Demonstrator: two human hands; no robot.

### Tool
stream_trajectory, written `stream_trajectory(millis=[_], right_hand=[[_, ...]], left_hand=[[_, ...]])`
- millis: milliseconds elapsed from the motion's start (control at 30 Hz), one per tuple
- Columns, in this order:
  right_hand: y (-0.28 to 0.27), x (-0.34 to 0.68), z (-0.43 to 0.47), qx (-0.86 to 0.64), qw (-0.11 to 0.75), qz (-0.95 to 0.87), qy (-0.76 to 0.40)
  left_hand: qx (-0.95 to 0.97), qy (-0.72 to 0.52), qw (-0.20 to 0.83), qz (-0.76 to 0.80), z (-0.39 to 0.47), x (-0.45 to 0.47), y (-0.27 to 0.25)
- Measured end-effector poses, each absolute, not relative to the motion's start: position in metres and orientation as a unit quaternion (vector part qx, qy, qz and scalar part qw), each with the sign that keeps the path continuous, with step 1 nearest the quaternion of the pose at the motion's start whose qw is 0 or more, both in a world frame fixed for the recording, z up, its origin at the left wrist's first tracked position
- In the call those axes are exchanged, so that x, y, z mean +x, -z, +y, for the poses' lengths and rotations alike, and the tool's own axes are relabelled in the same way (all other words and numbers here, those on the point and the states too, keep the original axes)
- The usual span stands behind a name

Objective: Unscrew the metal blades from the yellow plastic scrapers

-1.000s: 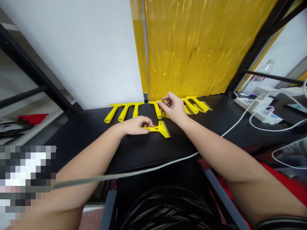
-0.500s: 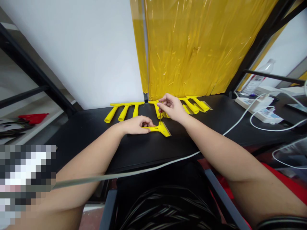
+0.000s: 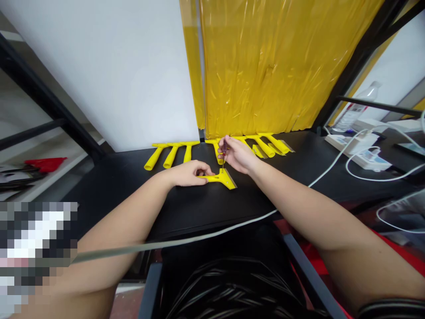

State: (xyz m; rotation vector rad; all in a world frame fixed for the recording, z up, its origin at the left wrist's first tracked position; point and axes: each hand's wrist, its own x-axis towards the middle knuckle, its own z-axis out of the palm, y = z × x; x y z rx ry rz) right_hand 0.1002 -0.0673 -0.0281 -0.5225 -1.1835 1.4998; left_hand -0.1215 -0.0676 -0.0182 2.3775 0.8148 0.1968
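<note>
A yellow scraper (image 3: 226,179) with a metal blade along its wide end lies on the black table (image 3: 192,206). My left hand (image 3: 192,173) is closed around its handle. Upright above the scraper's head stands a thin screwdriver (image 3: 223,156) with a dark red handle, pinched in the fingers of my right hand (image 3: 239,155). The screwdriver's tip meets the scraper near the blade end. Behind my hands, several more yellow scrapers (image 3: 170,156) lie in a row along the back of the table, partly hidden by my right hand.
A white cable (image 3: 212,234) runs across the table's front edge, over my left forearm. To the right are a white power strip (image 3: 360,153) with plugs and a clear plastic bottle (image 3: 357,108). A white panel (image 3: 133,75) and yellow plastic sheeting (image 3: 272,66) stand behind the table.
The fingers of my right hand have turned and moved slightly down around the screwdriver handle, showing more of it. My left hand and the scraper stay in place.
</note>
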Motion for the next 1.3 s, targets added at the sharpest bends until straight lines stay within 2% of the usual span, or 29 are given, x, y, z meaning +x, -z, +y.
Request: stream_trajectory(millis=[100, 300, 467, 633, 833, 1033, 1200, 1300], right_hand=[[0.0272, 0.1000, -0.0691, -0.227, 0.523, -0.504, -0.649], [0.0281, 0.1008, -0.0683, -0.206, 0.562, -0.488, -0.635], [0.0269, 0.1029, -0.0675, -0.222, 0.538, -0.495, -0.645], [0.0262, 0.1025, -0.0704, -0.215, 0.549, -0.497, -0.637], [0.0274, 0.1075, -0.0691, -0.212, 0.508, -0.513, -0.659], [0.0303, 0.1044, -0.0696, -0.192, 0.558, -0.503, -0.632], [0.0301, 0.1038, -0.0685, -0.208, 0.523, -0.517, -0.645], [0.0297, 0.1021, -0.0700, -0.185, 0.534, -0.497, -0.658]], left_hand=[[0.899, -0.073, 0.303, 0.308, -0.0683, -0.1210, 0.0176], [0.894, -0.078, 0.314, 0.309, -0.0689, -0.1211, 0.0185], [0.895, -0.074, 0.311, 0.310, -0.0680, -0.1215, 0.0191], [0.896, -0.075, 0.311, 0.309, -0.0691, -0.1211, 0.0177], [0.897, -0.073, 0.305, 0.310, -0.0701, -0.1206, 0.0174], [0.895, -0.076, 0.314, 0.306, -0.0707, -0.1204, 0.0178], [0.895, -0.068, 0.313, 0.310, -0.0712, -0.1204, 0.0172], [0.894, -0.067, 0.317, 0.310, -0.0719, -0.1202, 0.0166]])
